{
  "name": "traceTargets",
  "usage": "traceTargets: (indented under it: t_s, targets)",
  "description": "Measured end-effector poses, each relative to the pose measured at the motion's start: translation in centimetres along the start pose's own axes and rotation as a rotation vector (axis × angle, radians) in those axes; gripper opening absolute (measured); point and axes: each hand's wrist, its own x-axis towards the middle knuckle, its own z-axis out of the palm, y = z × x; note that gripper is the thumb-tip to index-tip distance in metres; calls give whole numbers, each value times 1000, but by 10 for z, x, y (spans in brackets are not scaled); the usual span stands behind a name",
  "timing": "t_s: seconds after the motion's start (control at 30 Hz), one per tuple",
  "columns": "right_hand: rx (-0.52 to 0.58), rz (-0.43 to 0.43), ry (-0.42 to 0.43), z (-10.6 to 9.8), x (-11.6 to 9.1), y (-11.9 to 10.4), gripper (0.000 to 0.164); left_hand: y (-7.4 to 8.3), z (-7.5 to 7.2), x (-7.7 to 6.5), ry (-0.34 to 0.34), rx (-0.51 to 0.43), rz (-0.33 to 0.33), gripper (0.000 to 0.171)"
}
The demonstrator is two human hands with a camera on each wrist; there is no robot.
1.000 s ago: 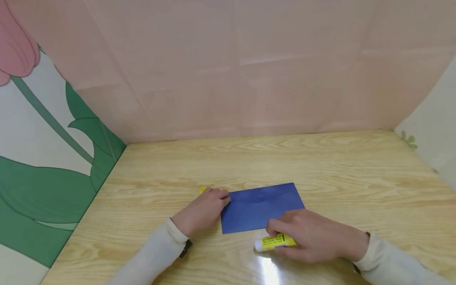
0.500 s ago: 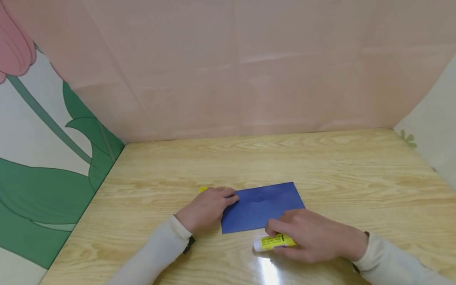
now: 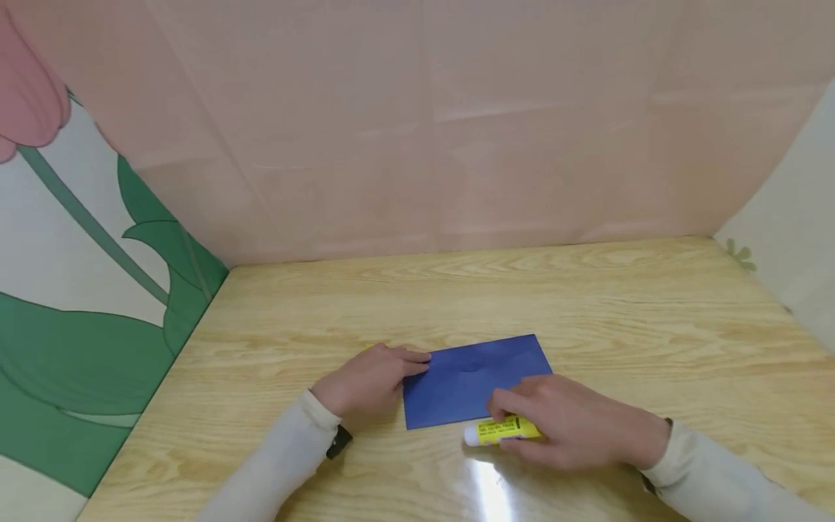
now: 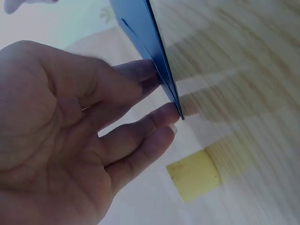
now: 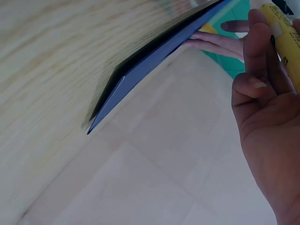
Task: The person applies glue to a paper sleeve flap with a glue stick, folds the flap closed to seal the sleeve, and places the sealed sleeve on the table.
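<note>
A blue folded paper (image 3: 470,380) lies flat near the middle of the table, and two layers show along its edge in the left wrist view. My left hand (image 3: 372,377) rests its extended fingertips on the paper's left edge. In the left wrist view, those fingers (image 4: 145,138) meet the blue edge. My right hand (image 3: 574,424) grips a yellow glue stick (image 3: 502,431), its white end pointing left, just below the paper's front edge. The right hand's curled fingers overlap the paper's lower right corner. A short yellow cap (image 4: 194,176) stands on the table beyond the left hand.
The wood-grain table (image 3: 293,312) meets a pinkish-beige sheet (image 3: 417,145) at the back. On the left is a panel (image 3: 85,355) with large green leaves and a pink flower. A pale wall (image 3: 789,239) borders the right side.
The left fingers have straightened over the paper's left edge, and the hand now hides most of the yellow cap. My right hand has moved slightly up toward the paper with the glue stick.
</note>
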Motion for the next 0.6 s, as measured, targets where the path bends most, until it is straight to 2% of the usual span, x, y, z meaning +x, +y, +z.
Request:
traceTargets:
  t_s: [0.2, 0.37, 0.47, 0.6]
  targets:
    - [-4, -17, 0, 1, -1, 1, 22, -4, -2, -3, -15, -32, -7, 45]
    - [-10, -31, 8, 1, 0, 2, 23, -4, -2, -4, -30, -49, -47, 44]
    - [-7, -34, 2, 0, 0, 2, 23, -2, 1, -2, 4, 18, -32, 41]
    - [5, -33, -10, 0, 0, 0, 22, 4, 5, 2, 67, 194, 19, 37]
